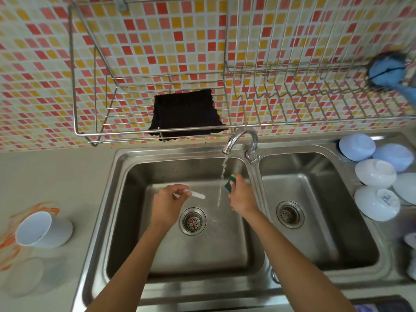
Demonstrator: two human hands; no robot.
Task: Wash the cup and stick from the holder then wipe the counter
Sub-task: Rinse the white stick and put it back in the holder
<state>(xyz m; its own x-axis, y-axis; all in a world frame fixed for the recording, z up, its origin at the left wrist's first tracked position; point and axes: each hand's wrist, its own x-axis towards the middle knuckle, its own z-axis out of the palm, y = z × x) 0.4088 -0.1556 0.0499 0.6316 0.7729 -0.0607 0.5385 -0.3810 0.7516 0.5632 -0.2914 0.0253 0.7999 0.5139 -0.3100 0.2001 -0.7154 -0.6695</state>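
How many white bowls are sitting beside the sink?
6 in view, all upside down right of the sink: two at the back, two in the middle, one in front, one cropped at the edge. More may be hidden.

L hand [167,202] pinches stick [195,194], R hand [242,195] grips sponge [230,183]

One marking found: a small blue print on the base of an overturned white bowl [376,203] at three o'clock beside the sink; too blurred to read. No other text legible.
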